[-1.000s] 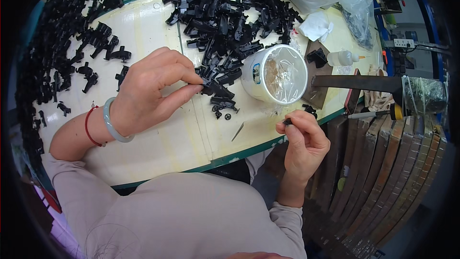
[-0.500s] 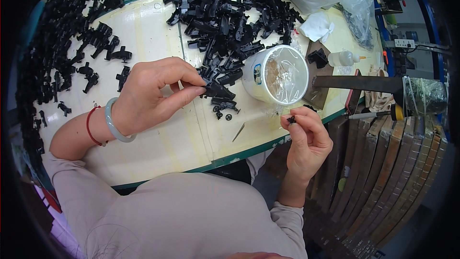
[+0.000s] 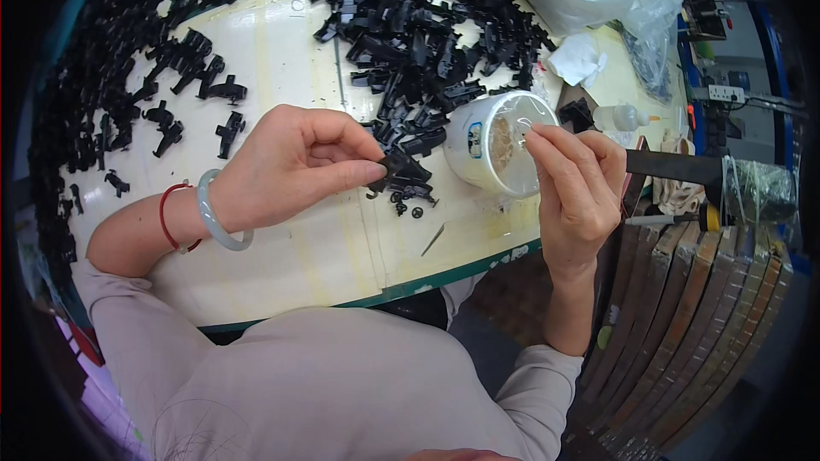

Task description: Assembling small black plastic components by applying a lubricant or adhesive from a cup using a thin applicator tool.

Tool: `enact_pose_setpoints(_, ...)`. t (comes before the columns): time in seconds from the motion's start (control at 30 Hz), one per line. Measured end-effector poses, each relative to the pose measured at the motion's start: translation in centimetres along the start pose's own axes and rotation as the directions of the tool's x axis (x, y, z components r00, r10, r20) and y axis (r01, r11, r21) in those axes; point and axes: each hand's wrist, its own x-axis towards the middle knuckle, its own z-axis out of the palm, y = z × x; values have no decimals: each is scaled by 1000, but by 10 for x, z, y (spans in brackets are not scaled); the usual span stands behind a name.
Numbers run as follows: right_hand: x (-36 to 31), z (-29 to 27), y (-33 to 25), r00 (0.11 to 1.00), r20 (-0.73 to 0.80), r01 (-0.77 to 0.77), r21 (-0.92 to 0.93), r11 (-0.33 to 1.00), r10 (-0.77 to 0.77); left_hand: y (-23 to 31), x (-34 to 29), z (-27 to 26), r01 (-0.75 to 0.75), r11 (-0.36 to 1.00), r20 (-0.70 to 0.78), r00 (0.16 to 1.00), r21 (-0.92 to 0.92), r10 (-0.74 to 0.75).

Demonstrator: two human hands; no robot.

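Black part (image 3: pixel 408 169) at tip of left grip (image 3: pixel 289 164), jutting right.

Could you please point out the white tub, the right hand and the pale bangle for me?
White tub (image 3: pixel 466 162): head view, on its outer side wall.
Right hand (image 3: pixel 582 186): head view, on the middle of the hand.
Pale bangle (image 3: pixel 205 209): head view, on the band's left side.

Black parts (image 3: pixel 397 43), white tub (image 3: pixel 461 154), cream tabletop (image 3: pixel 299 248), green edging (image 3: pixel 410 289), red bracelet (image 3: pixel 162 215).
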Motion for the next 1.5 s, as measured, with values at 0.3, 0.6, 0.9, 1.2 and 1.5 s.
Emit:
enact_pose_setpoints(0.3, 7, -5, -9, 993, 114, -43, 38, 998, 38, -1, 3, -3, 41, 993, 68, 997, -112, -34)
enact_pose_setpoints(0.6, 8, -5, -9, 988, 115, -101, 7, 995, 99, -2, 3, -3, 59, 983, 96, 994, -174, -42)
enact_pose_setpoints(0.9, 4, -9, -50, 987, -22, -142, 312, 939, 157, -2, 0, 4, 188, 906, 205, 972, -379, -116)
enact_pose_setpoints(1.2, -1, 13, -72, 961, 55, -256, 551, 794, 271, -10, -3, 9, 192, 902, 270, 959, -387, -89)
enact_pose_setpoints(1.5, -2, 18, -71, 974, 13, -198, 537, 820, 226, -9, -4, 8, 174, 911, 285, 956, -373, -66)
